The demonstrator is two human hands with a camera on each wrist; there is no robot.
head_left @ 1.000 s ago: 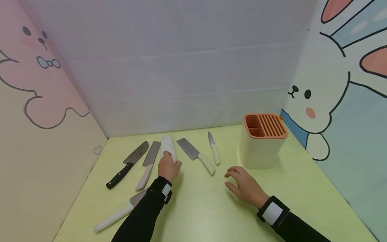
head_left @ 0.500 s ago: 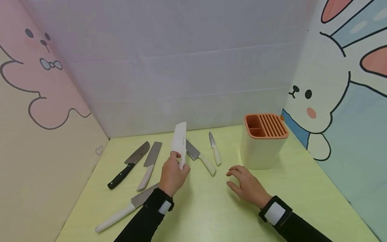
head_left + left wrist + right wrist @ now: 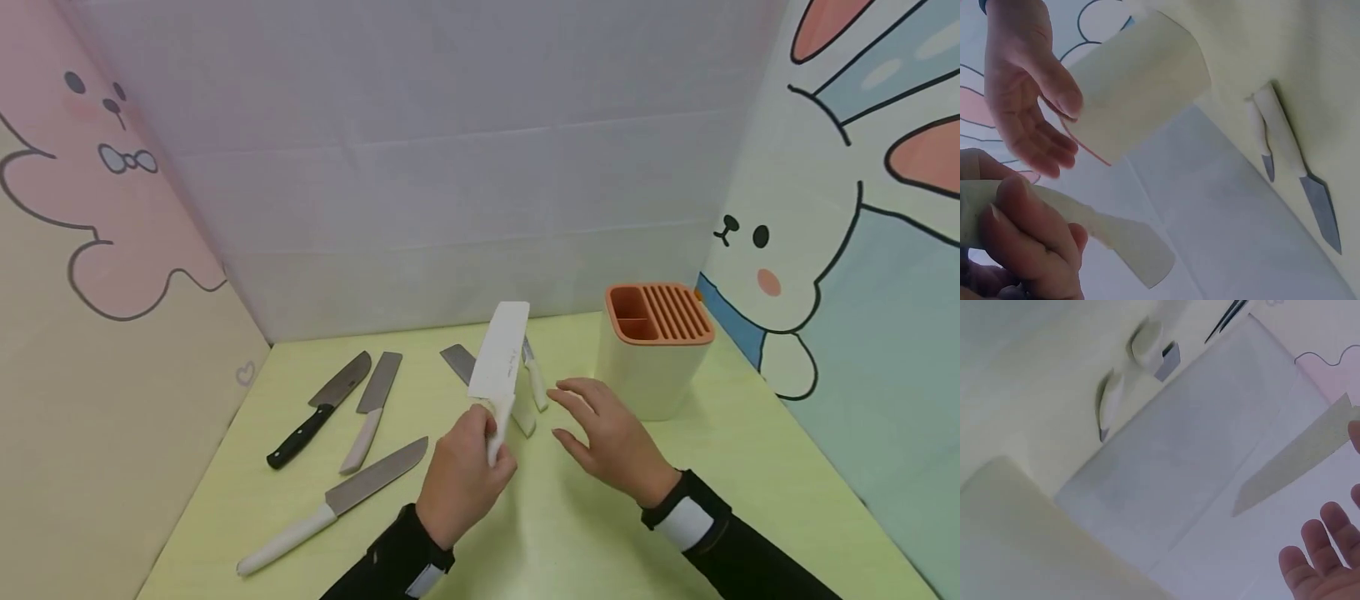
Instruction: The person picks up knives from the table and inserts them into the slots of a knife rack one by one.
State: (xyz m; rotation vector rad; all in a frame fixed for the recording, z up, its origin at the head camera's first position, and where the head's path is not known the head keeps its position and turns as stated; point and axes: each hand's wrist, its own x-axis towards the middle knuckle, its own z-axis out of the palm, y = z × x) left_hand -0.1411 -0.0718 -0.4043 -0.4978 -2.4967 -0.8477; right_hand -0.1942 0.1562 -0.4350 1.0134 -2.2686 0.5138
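My left hand (image 3: 467, 477) grips the white handle of a broad-bladed kitchen knife (image 3: 501, 350), held above the table with its blade pointing up and away. The left wrist view shows the fingers (image 3: 1032, 247) curled round that handle. My right hand (image 3: 617, 442) holds nothing; its fingers are spread and slightly bent, between the raised knife and a cream knife block (image 3: 675, 375) with an orange slotted top. In the right wrist view, the knife's blade (image 3: 1297, 462) appears beyond the right fingertips (image 3: 1294, 559). Behind the raised knife lie a cleaver-like knife (image 3: 457, 358) and a small paring knife (image 3: 537, 383), both partly hidden.
On the left of the pale yellow table (image 3: 300, 500) lie a black-handled knife (image 3: 300, 435), a narrow rectangular-bladed knife (image 3: 362, 442) and a long white-handled knife (image 3: 292, 537). Walls with cartoon drawings enclose the table at the back and sides.
My left hand has lifted the broad knife off the table and carried it to the right, toward the right hand. The right hand has risen slightly.
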